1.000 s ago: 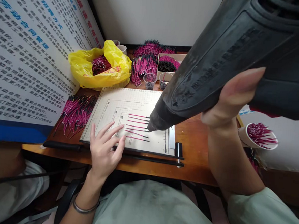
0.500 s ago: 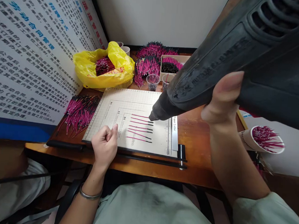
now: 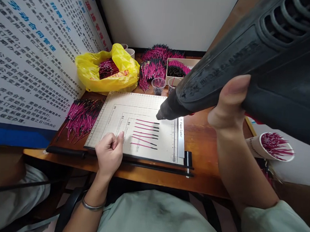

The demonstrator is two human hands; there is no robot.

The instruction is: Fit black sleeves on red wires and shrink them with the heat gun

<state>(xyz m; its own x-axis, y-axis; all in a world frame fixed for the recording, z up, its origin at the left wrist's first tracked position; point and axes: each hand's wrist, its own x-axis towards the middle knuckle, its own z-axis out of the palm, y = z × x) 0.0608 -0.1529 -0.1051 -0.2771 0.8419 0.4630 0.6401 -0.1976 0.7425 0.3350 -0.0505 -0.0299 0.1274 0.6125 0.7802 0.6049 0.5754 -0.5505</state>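
Note:
My right hand (image 3: 230, 103) grips a large black heat gun (image 3: 212, 70), its nozzle tip angled down to the left, just above the upper black end of a row of wires. Several magenta wires (image 3: 144, 134) with black ends lie side by side on a white paper cutter board (image 3: 109, 127) marked with a grid. At the board's front left edge rests my left hand (image 3: 109, 151), closed in a fist with the thumb on top. Whether anything small is inside that fist is hidden.
A yellow bag (image 3: 107, 74) of wires stands behind the board. Wire piles (image 3: 82, 120) lie left and at the back, near a box (image 3: 177, 68) and clear cups (image 3: 158, 85). A paper cup (image 3: 276, 147) of wires is at right. The cutter's black handle (image 3: 66, 152) lies front left.
The heat gun's nozzle has lifted slightly up and away from the black ends of the wires, uncovering the topmost one. My left hand has barely moved.

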